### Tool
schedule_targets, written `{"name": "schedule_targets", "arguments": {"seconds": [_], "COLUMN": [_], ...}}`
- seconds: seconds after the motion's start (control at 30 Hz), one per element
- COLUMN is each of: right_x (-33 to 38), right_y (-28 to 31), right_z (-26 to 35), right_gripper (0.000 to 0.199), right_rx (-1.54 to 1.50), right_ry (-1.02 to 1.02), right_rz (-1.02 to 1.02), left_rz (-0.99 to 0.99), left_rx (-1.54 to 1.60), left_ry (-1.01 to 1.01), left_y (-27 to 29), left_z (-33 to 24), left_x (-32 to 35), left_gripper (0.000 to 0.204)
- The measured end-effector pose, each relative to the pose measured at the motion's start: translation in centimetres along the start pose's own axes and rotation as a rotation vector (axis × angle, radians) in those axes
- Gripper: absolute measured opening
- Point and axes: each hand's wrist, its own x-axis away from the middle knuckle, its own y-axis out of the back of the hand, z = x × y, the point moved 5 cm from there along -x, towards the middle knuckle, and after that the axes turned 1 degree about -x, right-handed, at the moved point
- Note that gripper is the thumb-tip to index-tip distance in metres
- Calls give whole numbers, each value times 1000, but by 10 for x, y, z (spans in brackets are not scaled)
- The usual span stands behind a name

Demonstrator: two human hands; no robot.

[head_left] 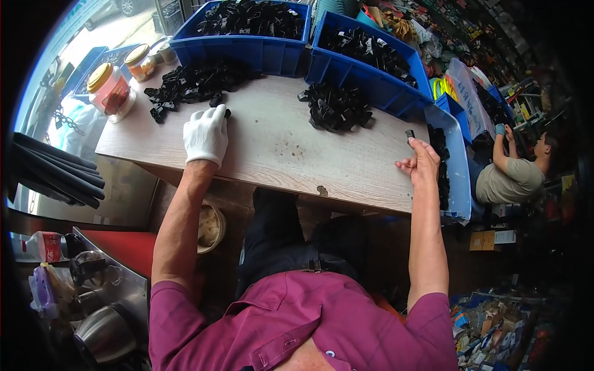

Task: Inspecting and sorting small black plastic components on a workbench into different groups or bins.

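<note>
My left hand (206,133) wears a white glove and rests palm down on the wooden table (278,148), its fingertips touching a small black plastic part at the edge of a heap of black parts (195,83). My bare right hand (422,162) is at the table's right edge, pinching one small black part (409,134) between thumb and fingers. A second heap of black parts (337,106) lies at the table's middle back, between my two hands.
Blue bins (247,46) (371,71) full of black parts stand along the far edge, and another blue bin (455,164) sits at the right. Lidded jars (110,89) stand at the back left. A seated person (513,170) is at the right. Metal pots (102,331) sit at the lower left.
</note>
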Motion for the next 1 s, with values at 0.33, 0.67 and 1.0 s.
{"name": "schedule_targets", "arguments": {"seconds": [0.33, 0.67, 1.0], "right_x": [11, 12, 21], "right_y": [-54, -131, -124], "right_z": [-14, -19, -16], "right_gripper": [40, 44, 25], "right_rx": [156, 593, 575], "right_ry": [-88, -83, -144], "right_rz": [164, 227, 240], "left_rz": [46, 95, 39], "left_rx": [337, 392, 418], "left_ry": [-236, -234, -228], "left_y": [18, 18, 21], "left_z": [-97, -110, -107], "left_x": [4, 5, 7], "left_gripper": [16, 16, 14]}}
